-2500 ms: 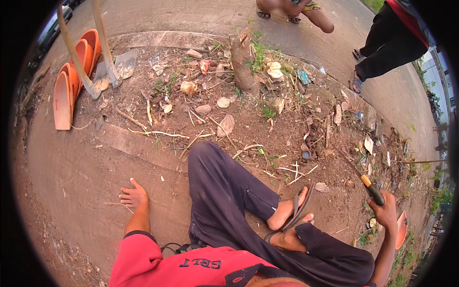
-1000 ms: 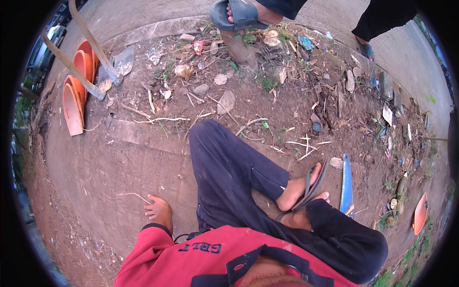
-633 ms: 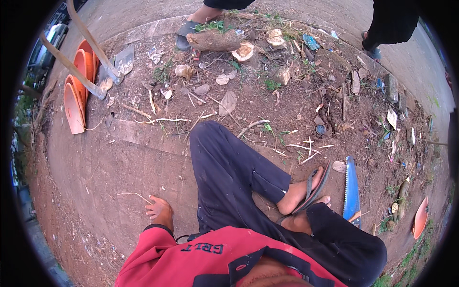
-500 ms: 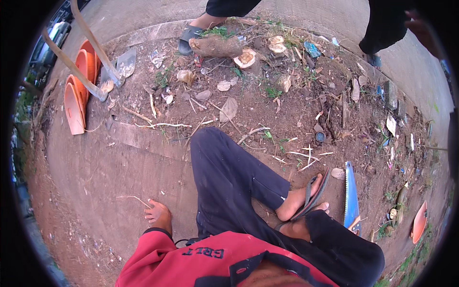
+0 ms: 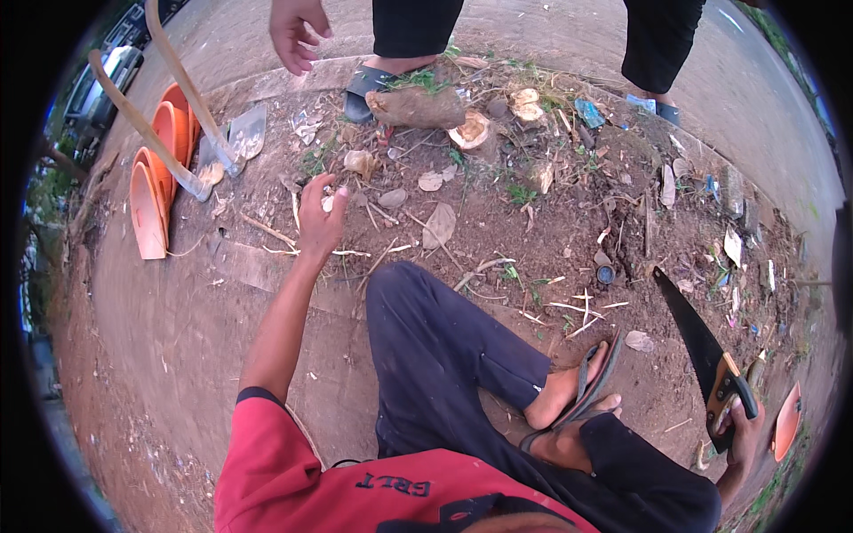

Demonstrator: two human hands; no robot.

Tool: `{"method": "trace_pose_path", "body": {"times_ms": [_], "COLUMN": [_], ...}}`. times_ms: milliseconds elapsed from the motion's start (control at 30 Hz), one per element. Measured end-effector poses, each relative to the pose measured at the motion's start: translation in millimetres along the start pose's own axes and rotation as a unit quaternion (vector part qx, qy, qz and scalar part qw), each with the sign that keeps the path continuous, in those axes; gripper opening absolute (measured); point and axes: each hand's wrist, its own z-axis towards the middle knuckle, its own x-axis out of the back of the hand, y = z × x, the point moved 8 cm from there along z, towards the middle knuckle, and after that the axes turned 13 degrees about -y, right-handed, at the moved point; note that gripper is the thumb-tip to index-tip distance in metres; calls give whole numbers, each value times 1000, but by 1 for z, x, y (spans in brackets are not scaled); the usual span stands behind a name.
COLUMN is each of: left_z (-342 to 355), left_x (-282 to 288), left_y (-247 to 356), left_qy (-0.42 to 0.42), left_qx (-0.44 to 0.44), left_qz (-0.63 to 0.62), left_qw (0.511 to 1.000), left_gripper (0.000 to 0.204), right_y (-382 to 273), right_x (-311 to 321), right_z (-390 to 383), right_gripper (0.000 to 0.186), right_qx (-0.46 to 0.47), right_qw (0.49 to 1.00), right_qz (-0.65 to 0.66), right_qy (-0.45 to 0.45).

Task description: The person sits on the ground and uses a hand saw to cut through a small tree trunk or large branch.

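Note:
My right hand (image 5: pixel 745 433) grips the handle of a hand saw (image 5: pixel 695 333). The saw's long dark blade points up and to the left, and its handle is black with tan panels. Stretched out over the dirt, my left hand (image 5: pixel 321 213) is open, thumb and fingers apart. A small pale piece on the ground shows between its thumb and fingers. Just beyond that hand lies a light wood chunk (image 5: pixel 360 163). Farther off, a short log (image 5: pixel 415 107) rests beside a cut stump (image 5: pixel 471 131) with a pale top.
Orange pans (image 5: pixel 149 209) and two long-handled shovels (image 5: pixel 189 180) stand at the far left. Another person's hand (image 5: pixel 298 34) hangs above the far kerb, with their sandalled feet by the log. Sticks, leaves and a large dry leaf (image 5: pixel 439 226) litter the dirt. An orange pan (image 5: pixel 786 422) lies at far right.
My right hand has taken hold of the saw and lifted it off the ground. My left hand has left the ground beside me and reached forward. The other person's hand has come into view.

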Motion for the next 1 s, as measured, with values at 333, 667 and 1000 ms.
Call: {"method": "trace_pose_path", "body": {"times_ms": [333,667,1000], "left_z": [144,-96,-237], "left_x": [-122,-80,47], "left_y": [159,120,-93], "left_qy": [-136,-329,-140], "left_qx": [-276,-115,182], "left_qz": [165,-97,36], "left_qw": [937,932,973], "left_gripper": [43,46,62], "right_y": [-82,-86,-162], "right_x": [-72,-82,-108], "right_z": [-17,-92,-102], "right_gripper": [16,21,32], "right_qx": [11,-85,115], "right_qw": [981,958,968], "right_qz": [-185,-208,-170], "right_qy": [-60,-177,-143]}}
